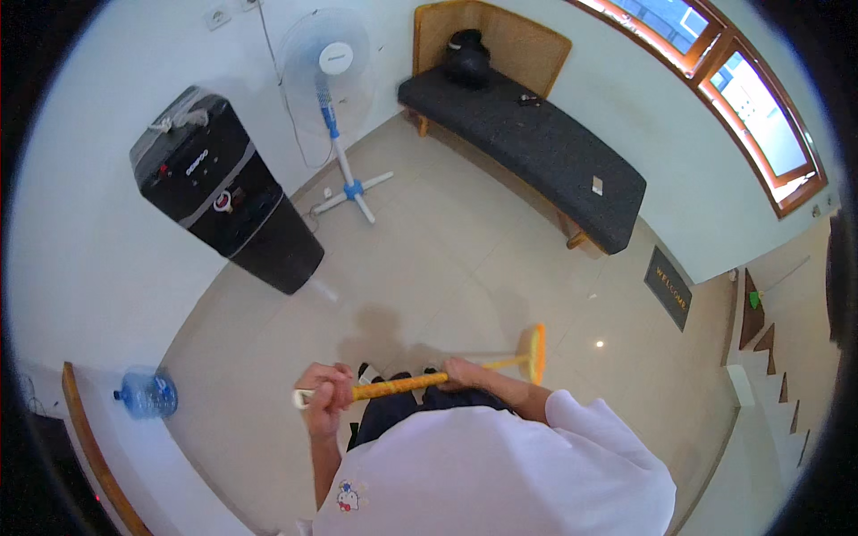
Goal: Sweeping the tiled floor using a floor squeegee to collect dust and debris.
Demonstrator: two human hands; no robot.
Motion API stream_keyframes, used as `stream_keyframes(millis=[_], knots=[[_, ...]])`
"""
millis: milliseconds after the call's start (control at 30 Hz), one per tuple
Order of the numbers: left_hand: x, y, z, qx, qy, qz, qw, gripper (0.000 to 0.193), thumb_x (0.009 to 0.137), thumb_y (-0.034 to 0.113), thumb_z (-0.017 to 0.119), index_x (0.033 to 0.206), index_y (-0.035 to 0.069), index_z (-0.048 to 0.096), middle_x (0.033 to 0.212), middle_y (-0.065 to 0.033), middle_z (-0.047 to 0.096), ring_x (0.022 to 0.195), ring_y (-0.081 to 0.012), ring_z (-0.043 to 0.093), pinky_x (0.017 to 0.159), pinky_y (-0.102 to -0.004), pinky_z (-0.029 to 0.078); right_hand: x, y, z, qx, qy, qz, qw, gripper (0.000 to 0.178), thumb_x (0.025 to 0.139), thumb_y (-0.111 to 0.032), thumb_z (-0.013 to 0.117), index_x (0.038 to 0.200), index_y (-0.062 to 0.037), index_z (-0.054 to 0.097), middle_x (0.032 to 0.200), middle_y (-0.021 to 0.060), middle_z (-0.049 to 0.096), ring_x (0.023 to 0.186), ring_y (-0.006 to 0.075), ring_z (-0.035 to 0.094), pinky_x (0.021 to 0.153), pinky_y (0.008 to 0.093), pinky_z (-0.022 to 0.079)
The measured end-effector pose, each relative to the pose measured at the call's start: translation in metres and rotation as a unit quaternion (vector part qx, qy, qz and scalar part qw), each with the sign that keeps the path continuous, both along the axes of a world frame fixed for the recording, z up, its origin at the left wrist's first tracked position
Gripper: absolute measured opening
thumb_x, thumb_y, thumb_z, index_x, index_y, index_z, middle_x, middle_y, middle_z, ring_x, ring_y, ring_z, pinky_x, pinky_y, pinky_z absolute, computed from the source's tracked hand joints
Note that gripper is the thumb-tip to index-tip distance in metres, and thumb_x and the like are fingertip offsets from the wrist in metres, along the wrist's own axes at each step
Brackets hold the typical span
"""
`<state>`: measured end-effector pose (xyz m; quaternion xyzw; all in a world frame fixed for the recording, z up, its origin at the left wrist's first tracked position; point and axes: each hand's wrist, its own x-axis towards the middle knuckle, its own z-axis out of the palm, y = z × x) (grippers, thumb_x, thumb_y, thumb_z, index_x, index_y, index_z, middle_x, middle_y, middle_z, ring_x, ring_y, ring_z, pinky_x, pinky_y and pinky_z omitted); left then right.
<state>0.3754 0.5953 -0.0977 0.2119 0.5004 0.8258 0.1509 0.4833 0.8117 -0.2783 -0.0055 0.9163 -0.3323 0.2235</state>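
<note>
Holding a yellow stick [398,386]
Left grip [327,393] is clasping it near the white tip [301,399]; right grip [460,374] is clasping nearer the orange head [538,354].

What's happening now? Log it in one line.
left hand: holds yellow stick near white end; right hand: holds it farther along; orange head: at stick's far end; fan: standing ahead; bench: ahead, right

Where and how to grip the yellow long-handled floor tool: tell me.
Probably best by its slim, straight shaft, along the free stretch between the left hand and right hand, coming from in front: the pale shirt lies just behind, while the wide yellow-orange head offers a poorer grip.
</note>
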Motion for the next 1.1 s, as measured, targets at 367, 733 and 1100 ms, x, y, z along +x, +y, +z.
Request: stream_keyframes(millis=[367, 733, 1100], knots=[[0.013, 0.021, 0.11, -0.106, 0.366, 0.049, 0.923, 0.021, 0.07, 0.019, 0.049, 0.052, 0.007, 0.048, 0.04, -0.0013, 0.046, 0.031, -0.0108, 0.04, 0.05, -0.0295, 0.035, -0.156, -0.035, 0.044, -0.125, 0.331, 0.027, 0.935, 0.017, 0.056, -0.018, 0.059, 0.067, -0.0081, 0.051, 0.07, 0.0111, 0.052, 0.073, 0.029, 0.05, 0.063, 0.0382, 0.04], [0.021, 0.022, 0.008, -0.051, -0.009, -0.024, 0.998, 0.01, 0.068, 0.012, 0.047, 0.07, 0.003, 0.049, 0.036, 0.0033, 0.03, 0.031, -0.0077, 0.028, 0.063, -0.0296, 0.035, 0.008, 0.003, -0.034, -0.013, -0.023, 0.022, 0.999, 0.026, 0.062, -0.029, 0.057, 0.072, -0.0055, 0.058, 0.078, 0.0162, 0.055, 0.077, 0.031, 0.052, 0.069, 0.0389, 0.042], [-0.031, 0.068, 0.092, -0.042, 0.28, -0.133, 0.95, 0.004, 0.07, 0.012, 0.046, 0.068, 0.008, 0.047, 0.034, 0.0019, 0.034, 0.027, -0.0083, 0.031, 0.061, -0.0303, 0.032, -0.079, 0.048, 0.038, -0.058, 0.156, -0.053, 0.985, 0.014, 0.057, -0.019, 0.058, 0.063, -0.0063, 0.055, 0.07, 0.0134, 0.055, 0.075, 0.0307, 0.051, 0.064, 0.0387, 0.041]])
